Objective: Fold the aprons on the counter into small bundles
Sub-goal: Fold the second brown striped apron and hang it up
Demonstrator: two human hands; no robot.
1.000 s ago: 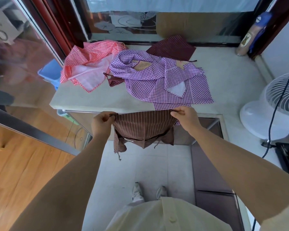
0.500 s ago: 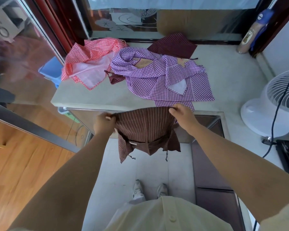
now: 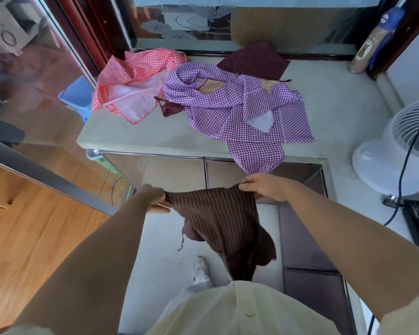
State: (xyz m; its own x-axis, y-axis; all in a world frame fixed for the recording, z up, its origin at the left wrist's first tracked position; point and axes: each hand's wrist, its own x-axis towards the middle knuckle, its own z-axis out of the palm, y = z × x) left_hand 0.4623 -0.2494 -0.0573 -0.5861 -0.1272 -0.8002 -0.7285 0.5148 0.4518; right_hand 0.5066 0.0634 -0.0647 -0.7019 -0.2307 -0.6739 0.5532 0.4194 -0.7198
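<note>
Both my left grip (image 3: 155, 199) and right grip (image 3: 264, 187) pinched the brown striped apron (image 3: 218, 213); its held edge ran left-right, nearer me than the worktop (image 3: 155, 139).

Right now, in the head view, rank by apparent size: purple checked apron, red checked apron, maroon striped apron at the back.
1. purple checked apron
2. red checked apron
3. maroon striped apron: farthest and partly covered, so true size unsure.

One head-worn view
It looks forward and steeply down from just in front of the counter (image 3: 143, 137), near it.
</note>
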